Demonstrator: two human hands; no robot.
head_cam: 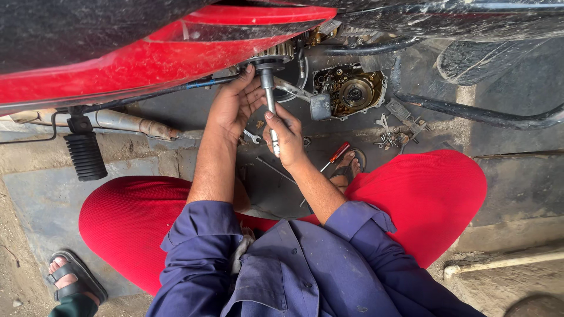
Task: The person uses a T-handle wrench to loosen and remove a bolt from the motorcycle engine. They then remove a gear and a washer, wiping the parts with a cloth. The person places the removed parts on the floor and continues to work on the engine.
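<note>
Red bodywork (147, 61) of a motorcycle hangs over the work, and under it the engine is plainly part stripped: a side cover (349, 91) lies off on the concrete floor (517, 88) with its gears and round inner parts showing, and a small heap of bolts and fittings (395, 136) sits just beside it. The right hand (288, 136) is clenched around the shaft of a long socket driver (270, 100), whose head is set up against a round fitting (267, 60) on the engine's underside; the left hand (234, 105) lies open, its fingers spread against that fitting and the driver's upper end, gripping nothing. Whether the fastener is going in or coming out cannot be told. By my reading the job is mid-way, with the cover and loose parts not yet refitted. A small spanner (251, 137) lies near the left wrist and a red-handled screwdriver (338, 154) near the right forearm. Room is tight: bodywork above, a footpeg (85, 155) and exhaust pipe (126, 122) to the left, hoses (470, 111) to the right, the person's red-clad knees close on both sides.
</note>
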